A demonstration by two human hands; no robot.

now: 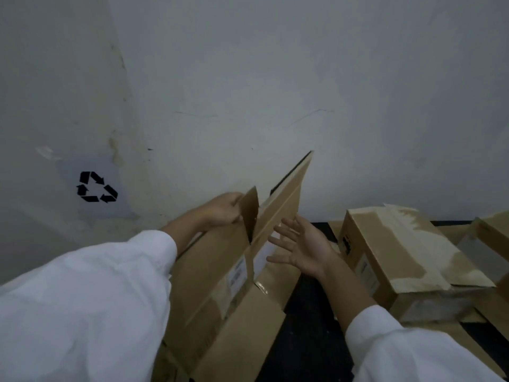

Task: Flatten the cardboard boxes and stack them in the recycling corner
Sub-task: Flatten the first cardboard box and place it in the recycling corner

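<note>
A flattened brown cardboard box (220,271) stands on edge against the wall, with white labels on its face and flaps sticking up. My left hand (224,209) grips its top edge next to a raised flap. My right hand (301,246) hovers just right of the box, fingers spread, palm facing it, holding nothing. A black recycling symbol (97,187) marks the wall at the left, near the corner. A closed, unflattened cardboard box (407,260) with torn tape lies on the dark floor to the right.
Another cardboard box (495,230) shows at the far right edge. More flat cardboard (479,346) lies under the boxes on the right. The dark floor (308,340) runs between the boxes. The white wall is close ahead.
</note>
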